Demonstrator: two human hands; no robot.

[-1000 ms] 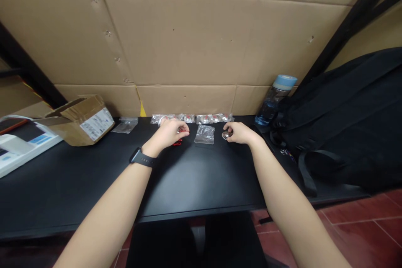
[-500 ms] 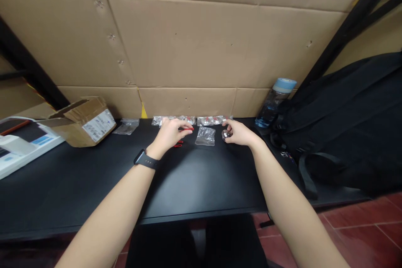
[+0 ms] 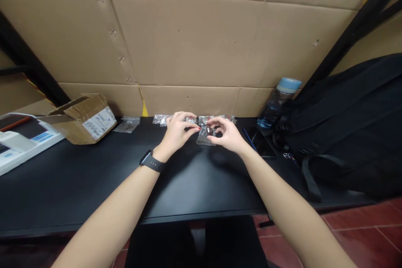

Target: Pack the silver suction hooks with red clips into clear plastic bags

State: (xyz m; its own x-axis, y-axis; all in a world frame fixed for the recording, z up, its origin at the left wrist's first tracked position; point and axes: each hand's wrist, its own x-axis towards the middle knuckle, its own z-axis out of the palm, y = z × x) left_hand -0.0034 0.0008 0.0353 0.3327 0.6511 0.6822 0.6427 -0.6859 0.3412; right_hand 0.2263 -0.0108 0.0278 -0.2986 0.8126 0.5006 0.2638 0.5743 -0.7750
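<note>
My left hand [image 3: 179, 130] pinches a thin red cord [image 3: 199, 128] between thumb and fingertips; most of the cord is hidden. Close on its right, my right hand [image 3: 230, 135] has its fingers curled round a shiny round metal ball [image 3: 209, 130]. Whether cord and ball touch I cannot tell. Beneath the ball lies a small clear plastic bag [image 3: 205, 140] on the black table [image 3: 201, 188]. Behind my hands, sealed clear packets [image 3: 159, 119] with shiny contents line the back edge, partly covered by my fingers.
On the left stand an opened cardboard box [image 3: 100, 123] and a white power strip [image 3: 19, 150], with a flat plastic bag [image 3: 127, 124] beside the box. To the right are a dark phone [image 3: 263, 141], a blue-capped bottle [image 3: 276, 102] and a black backpack [image 3: 354, 125]. Cardboard [image 3: 188, 50] walls the back.
My right hand has carried the metal ball left, over the clear bag. My left hand has moved slightly right with the red cord. Red loops below it are no longer visible; the phone has come into view.
</note>
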